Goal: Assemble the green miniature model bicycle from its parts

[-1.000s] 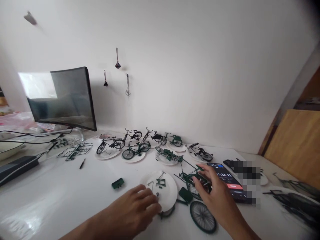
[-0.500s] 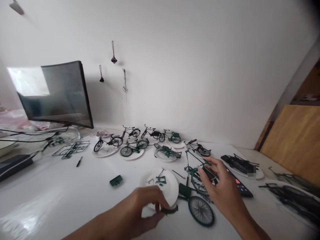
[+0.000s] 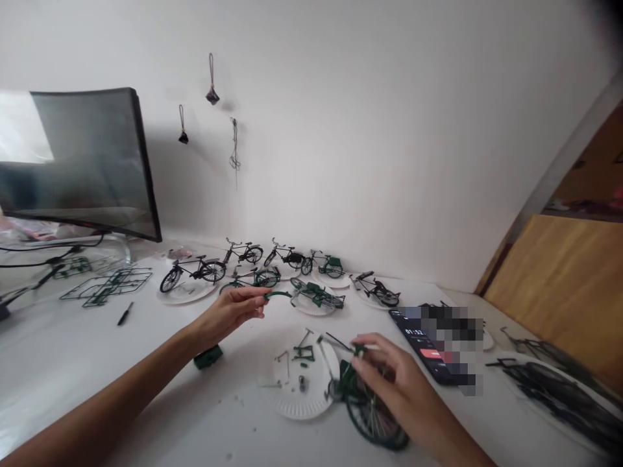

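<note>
My left hand (image 3: 236, 308) is raised over the middle of the table, its fingertips pinched on one end of a thin, curved green mudguard (image 3: 279, 294). Lower right, my right hand (image 3: 394, 373) is closed on a green model bicycle frame (image 3: 346, 377), gripping it near its upper end. Below that hand a spoked wheel (image 3: 374, 415) shows; whether it is joined to the frame is hidden. Left of the frame, a white paper plate (image 3: 296, 410) carries small green and grey parts. A green box-like part (image 3: 208, 357) lies under my left forearm.
Several model bicycles (image 3: 195, 269) stand or lie on plates along the wall. A lit phone (image 3: 423, 350) lies right of my right hand. Green part sprues (image 3: 109, 285), a black pen-like tool (image 3: 125, 314) and a monitor (image 3: 82, 162) are at left. Dark bicycle parts (image 3: 549, 389) fill the right side.
My left hand has lifted the mudguard forward and to the left, away from the plate. My right hand has shifted left and down, turning the frame. The view has turned slightly right.
</note>
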Demonstrator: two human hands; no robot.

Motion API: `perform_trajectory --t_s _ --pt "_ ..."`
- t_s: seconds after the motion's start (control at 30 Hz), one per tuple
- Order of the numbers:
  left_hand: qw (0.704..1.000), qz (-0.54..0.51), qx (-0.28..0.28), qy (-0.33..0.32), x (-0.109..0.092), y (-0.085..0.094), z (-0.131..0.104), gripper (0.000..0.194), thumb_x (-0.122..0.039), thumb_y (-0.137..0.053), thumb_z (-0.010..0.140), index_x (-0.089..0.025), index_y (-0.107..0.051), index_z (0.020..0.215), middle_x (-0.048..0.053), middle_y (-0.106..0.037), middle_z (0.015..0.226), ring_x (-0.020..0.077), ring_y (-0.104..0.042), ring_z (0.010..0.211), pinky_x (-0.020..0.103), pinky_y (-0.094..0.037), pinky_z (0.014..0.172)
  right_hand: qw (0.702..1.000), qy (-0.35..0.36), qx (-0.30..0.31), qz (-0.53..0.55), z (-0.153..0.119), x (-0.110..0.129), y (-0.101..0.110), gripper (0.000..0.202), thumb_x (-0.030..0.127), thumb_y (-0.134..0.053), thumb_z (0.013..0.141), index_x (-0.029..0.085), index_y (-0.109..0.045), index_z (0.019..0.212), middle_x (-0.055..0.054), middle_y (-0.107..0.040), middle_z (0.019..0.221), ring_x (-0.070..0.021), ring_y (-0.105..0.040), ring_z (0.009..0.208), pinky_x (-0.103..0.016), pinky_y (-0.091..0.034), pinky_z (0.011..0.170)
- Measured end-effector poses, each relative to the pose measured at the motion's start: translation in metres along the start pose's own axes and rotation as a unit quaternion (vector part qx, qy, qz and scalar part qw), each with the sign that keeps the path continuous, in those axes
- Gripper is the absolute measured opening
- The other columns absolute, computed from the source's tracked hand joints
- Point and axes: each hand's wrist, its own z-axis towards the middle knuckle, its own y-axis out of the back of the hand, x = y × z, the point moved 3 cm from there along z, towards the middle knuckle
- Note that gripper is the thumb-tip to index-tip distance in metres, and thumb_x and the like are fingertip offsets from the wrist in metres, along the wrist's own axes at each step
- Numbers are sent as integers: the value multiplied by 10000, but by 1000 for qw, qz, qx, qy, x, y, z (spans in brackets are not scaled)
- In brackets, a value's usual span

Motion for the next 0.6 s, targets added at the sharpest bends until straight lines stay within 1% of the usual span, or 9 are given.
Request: perform_trajectory --t_s 0.03,0.1,0.17,0.23,0.37,0.4,0.47,0.53,0.6 --pt "1000 -13 -2 3 -1 2 -2 279 -264 -765 867 -158 -744 1124 32 -695 907 98 -619 791 283 -522 882 999 -10 35 -1 -7 3 -7 340 520 -564 876 258 -654 1072 -11 -704 765 -213 -690 688 -319 -546 628" --pt "999 -37 -2 6 -3 3 -5 261 -250 -772 860 -173 -746 1108 14 -684 894 90 -615 799 274 -516 898 993 -26 102 -47 -17 8 -13 300 485 -605 854 267 -685 1045 -15 -721 817 -199 -685 698 -309 -545 649" --pt "999 -43 0 11 -4 -1 -6 254 -250 -783 850 -175 -747 1090 6 -677 873 91 -618 800 286 -515 912 979 -28 169 -115 -21 12 -13 278 472 -627 855 265 -715 1019 -20 -724 810 -185 -672 680 -286 -525 623" --pt "999 -40 4 20 -4 -6 -6 263 -261 -793 838 -165 -747 1079 8 -672 860 99 -620 799 307 -517 924 965 -17 196 -172 -18 15 -7 295 491 -594 896 242 -734 972 -26 -711 772 -171 -652 651 -260 -492 590" --pt "999 -38 18 32 -2 -15 -6 284 -286 -806 817 -148 -745 1057 2 -645 834 104 -603 797 334 -522 938 964 24 119 -237 4 9 17 449 534 -440 980 205 -686 799 -24 -653 666 -162 -593 575 -259 -430 532" --pt "998 -40 20 33 -1 -17 -6 274 -288 -808 813 -141 -747 1036 4 -641 835 107 -600 803 339 -525 938 962 36 84 -258 9 5 24 435 519 -430 984 207 -673 804 -26 -661 681 -164 -594 575 -268 -441 554" --pt "998 -45 25 32 0 -19 -6 246 -292 -806 812 -122 -747 980 12 -635 840 109 -592 807 348 -533 932 950 67 17 -306 18 -6 37 342 495 -504 941 219 -691 865 -51 -723 820 -193 -641 666 -299 -482 645" --pt "998 -49 29 28 2 -19 -5 238 -302 -794 826 -106 -742 951 17 -625 830 104 -578 789 354 -541 926 943 74 24 -323 23 -20 44 309 464 -512 925 227 -707 890 -71 -746 941 -224 -682 782 -323 -505 719" --pt "998 -54 30 21 3 -20 -4 250 -312 -775 848 -108 -731 986 13 -614 828 96 -566 774 351 -545 918 945 67 39 -319 26 -32 48 316 452 -498 915 227 -719 888 -82 -754 964 -247 -699 862 -338 -519 759"
